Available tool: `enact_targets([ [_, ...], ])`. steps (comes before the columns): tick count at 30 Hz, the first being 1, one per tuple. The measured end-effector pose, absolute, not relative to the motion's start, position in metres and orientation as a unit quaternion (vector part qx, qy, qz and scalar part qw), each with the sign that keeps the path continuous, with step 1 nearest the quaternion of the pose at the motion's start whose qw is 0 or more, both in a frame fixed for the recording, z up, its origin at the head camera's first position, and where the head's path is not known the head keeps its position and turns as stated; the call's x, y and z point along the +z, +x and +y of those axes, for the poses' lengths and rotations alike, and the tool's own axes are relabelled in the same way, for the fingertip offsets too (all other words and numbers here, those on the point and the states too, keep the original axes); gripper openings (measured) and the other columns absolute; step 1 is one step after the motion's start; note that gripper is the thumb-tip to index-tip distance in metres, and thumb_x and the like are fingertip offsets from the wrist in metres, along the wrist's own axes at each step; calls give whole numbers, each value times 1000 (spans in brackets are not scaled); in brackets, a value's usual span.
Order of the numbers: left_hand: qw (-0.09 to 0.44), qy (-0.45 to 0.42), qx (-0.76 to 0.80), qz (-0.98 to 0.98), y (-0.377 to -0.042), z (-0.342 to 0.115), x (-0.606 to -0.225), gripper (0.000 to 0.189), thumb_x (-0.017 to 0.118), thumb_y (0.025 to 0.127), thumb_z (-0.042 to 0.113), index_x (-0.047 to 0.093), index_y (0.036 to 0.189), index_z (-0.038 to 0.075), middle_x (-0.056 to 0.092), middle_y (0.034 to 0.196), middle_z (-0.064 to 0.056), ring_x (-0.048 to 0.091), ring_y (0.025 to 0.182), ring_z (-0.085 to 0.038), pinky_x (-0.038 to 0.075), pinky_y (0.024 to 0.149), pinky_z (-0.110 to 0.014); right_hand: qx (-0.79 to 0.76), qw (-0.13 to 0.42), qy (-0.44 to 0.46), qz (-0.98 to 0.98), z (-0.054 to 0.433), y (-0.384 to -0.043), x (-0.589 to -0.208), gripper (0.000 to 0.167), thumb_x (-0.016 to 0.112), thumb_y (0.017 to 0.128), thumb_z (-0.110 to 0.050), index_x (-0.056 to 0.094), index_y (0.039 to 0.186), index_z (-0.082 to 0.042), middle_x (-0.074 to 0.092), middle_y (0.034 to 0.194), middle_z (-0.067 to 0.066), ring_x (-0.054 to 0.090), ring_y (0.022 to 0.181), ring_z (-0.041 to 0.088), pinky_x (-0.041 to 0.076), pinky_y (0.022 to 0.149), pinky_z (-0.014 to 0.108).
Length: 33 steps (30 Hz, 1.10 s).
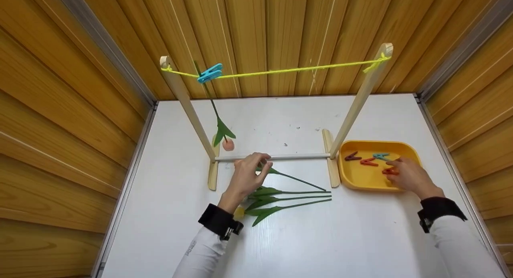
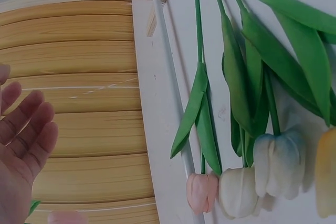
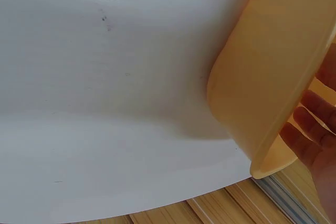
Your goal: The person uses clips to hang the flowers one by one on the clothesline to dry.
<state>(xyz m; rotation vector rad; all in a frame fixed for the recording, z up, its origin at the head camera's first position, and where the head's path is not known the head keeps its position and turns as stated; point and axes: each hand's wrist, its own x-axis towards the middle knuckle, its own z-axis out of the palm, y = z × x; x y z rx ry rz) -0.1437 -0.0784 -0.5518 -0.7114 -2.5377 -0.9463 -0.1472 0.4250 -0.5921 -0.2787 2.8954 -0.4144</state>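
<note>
In the head view my left hand (image 1: 249, 176) hovers over the tulips on the table, fingers loosely bent, nothing held. The left wrist view shows a pink tulip (image 2: 202, 192), a white tulip (image 2: 238, 192), a white-blue tulip (image 2: 280, 163) and a yellow tulip (image 2: 326, 171) lying beside each other. My right hand (image 1: 413, 176) reaches into the yellow basin (image 1: 344, 178) and pinches a red clothespin (image 1: 389, 171); its fingertips are partly hidden. A blue clothespin (image 1: 210, 73) on the yellow string (image 1: 280, 71) holds another pink tulip (image 1: 228, 144) head down.
Two wooden posts, left (image 1: 188, 105) and right (image 1: 360, 101), carry the string, joined low by a white rod (image 1: 300, 156). The basin, right of the stand, also holds a dark clothespin (image 1: 352, 156), an orange-red clothespin (image 1: 368, 162) and a light-blue clothespin (image 1: 380, 156).
</note>
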Motion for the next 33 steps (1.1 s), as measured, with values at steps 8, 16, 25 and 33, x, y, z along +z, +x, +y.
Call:
enact_targets([
  [8,145,-275,-333,-890,-144,-72,-558,19,58,100,30,67,108,15,70,89,1,68,81,-12,52,76,-25,-113,132,-92,981,434,-150,-598,51,69,86,-11,56,129,11,51,123,41,55,101,53,51,82,61],
  [16,121,-299,-329,-888,-140,-70,-565,22,57,101,30,65,111,11,70,94,-3,68,84,-15,55,74,-27,-100,149,-89,980,429,-158,-601,50,69,87,-7,54,131,12,53,121,41,57,100,52,47,94,64],
  [25,114,-299,-331,-888,-136,-70,-569,21,59,100,29,65,109,11,71,95,-3,69,86,-16,56,75,-28,-96,154,-92,979,427,-162,-603,43,68,85,-5,58,123,12,55,112,40,58,86,42,49,89,61],
  [33,107,-306,-322,-889,-132,-68,-572,21,58,100,28,65,110,11,72,97,-5,70,87,-18,56,76,-26,-108,181,-66,975,427,-166,-605,48,65,84,0,53,129,15,52,116,43,55,86,41,49,89,60],
])
